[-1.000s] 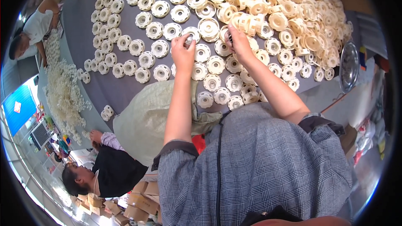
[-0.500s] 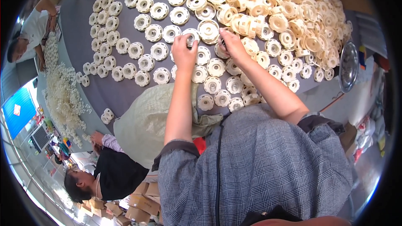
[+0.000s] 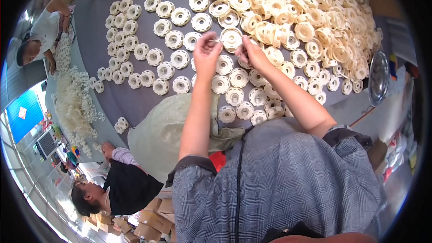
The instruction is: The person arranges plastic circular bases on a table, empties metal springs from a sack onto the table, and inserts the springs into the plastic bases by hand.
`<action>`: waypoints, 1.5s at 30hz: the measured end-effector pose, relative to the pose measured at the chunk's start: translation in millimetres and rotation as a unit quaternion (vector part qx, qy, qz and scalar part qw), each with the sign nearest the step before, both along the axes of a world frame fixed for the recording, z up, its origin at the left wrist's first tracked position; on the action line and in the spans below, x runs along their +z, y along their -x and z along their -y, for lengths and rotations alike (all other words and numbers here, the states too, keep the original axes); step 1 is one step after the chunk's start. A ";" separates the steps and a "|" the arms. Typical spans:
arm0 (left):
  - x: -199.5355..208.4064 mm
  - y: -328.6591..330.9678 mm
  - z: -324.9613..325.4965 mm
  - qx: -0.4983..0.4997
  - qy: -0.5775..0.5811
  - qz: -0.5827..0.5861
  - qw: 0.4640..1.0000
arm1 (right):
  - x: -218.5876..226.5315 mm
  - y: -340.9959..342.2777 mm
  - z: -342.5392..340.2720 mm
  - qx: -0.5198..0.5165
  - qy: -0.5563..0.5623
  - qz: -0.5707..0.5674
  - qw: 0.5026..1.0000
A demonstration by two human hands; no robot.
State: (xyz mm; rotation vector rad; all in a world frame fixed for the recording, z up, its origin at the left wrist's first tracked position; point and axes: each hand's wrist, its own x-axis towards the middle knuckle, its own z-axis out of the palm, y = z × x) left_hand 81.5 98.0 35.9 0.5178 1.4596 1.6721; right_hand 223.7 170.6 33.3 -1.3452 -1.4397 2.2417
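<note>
Above the dark table, my left hand (image 3: 206, 58) is turned partly palm-up, its fingers pinched around something small and pale that is too blurred to name. My right hand (image 3: 255, 57) is at the edge of a cream round plastic piece (image 3: 231, 39) with a notched rim and a hole in its middle. Its fingers are curled together, and whatever they hold is hidden. Similar round pieces (image 3: 238, 77) lie flat below and between my hands, some with a clear part in the centre. More sit in rows to the left (image 3: 180, 59).
A large heap of cream round pieces (image 3: 310, 13) covers the table's far right. A metal bowl (image 3: 379, 78) is at the right edge. Small translucent parts (image 3: 74, 103) are piled on a side table at left, where two other people work. Cardboard boxes (image 3: 153, 222) lie lower left.
My left hand has come up off the round piece it was touching and turned its palm upward. My right hand stays close by, its fingers now curled. The whole view has shifted slightly.
</note>
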 end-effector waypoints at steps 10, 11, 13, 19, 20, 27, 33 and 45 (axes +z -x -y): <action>-36.3 100.6 -36.8 0.022 0.113 -0.303 0.946 | -7.0 -6.0 -0.8 -0.022 -0.005 -0.021 1.000; -38.4 106.9 -38.5 0.020 0.113 -0.303 0.946 | -6.9 -4.8 -2.1 -0.023 -0.004 -0.021 1.000; -41.6 113.5 -45.1 0.059 0.108 -0.382 0.916 | -7.5 -6.0 -5.9 -0.040 -0.004 -0.018 0.999; -49.5 126.1 -52.3 0.090 0.189 -0.449 0.868 | -14.1 -2.7 -8.5 -0.030 0.027 -0.027 0.999; -50.9 126.2 -53.6 0.084 0.204 -0.489 0.844 | -14.5 -1.7 -8.3 -0.030 0.028 -0.025 0.999; -56.6 130.7 -47.6 0.084 0.169 -0.573 0.797 | 0.9 7.6 -12.0 -0.008 0.016 -0.021 1.000; -25.9 126.2 13.5 0.008 0.233 -0.563 0.793 | 7.8 58.4 -15.8 0.126 -0.259 0.004 0.958; 15.0 115.3 161.2 -0.130 0.617 -0.323 0.706 | 8.8 162.9 8.9 0.469 -0.550 0.273 0.635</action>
